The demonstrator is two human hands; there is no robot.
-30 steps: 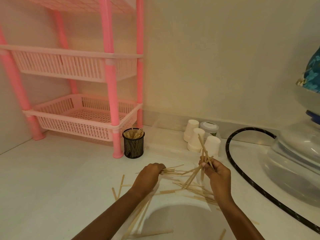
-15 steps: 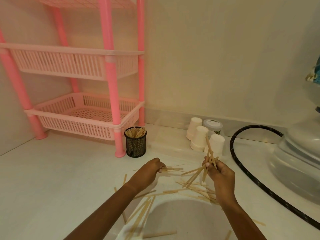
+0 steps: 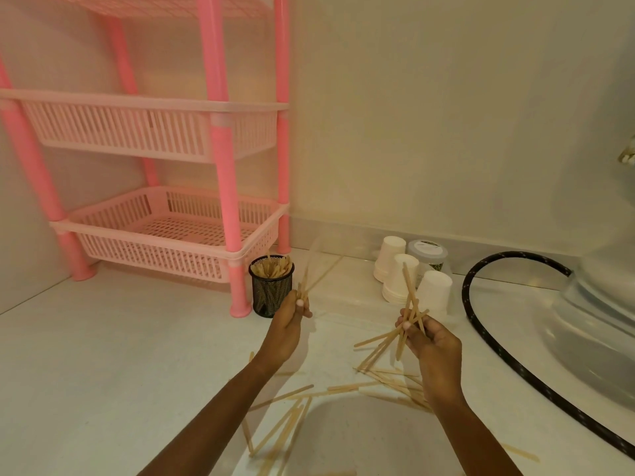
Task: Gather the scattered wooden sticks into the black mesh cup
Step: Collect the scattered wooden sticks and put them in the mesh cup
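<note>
Glossy white counter point(image 3: 103, 372) bears flat sticks point(image 3: 350, 386), mesh cup point(image 3: 271, 297).

Cream wall point(image 3: 429, 115), pale speckled floor point(image 3: 120, 355), pink plastic basket rack point(image 3: 220, 139) in the corner, warm dim light

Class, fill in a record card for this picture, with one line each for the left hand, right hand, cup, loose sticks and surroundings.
Left hand: grips a few blurred sticks, just right of the black mesh cup
Right hand: grips a crossed bundle of sticks
Cup: upright beside a leg of the pink rack, already holding sticks
Loose sticks: many, scattered on the white surface below both hands
Surroundings: white paper cups, lidded jar, black hose
</note>
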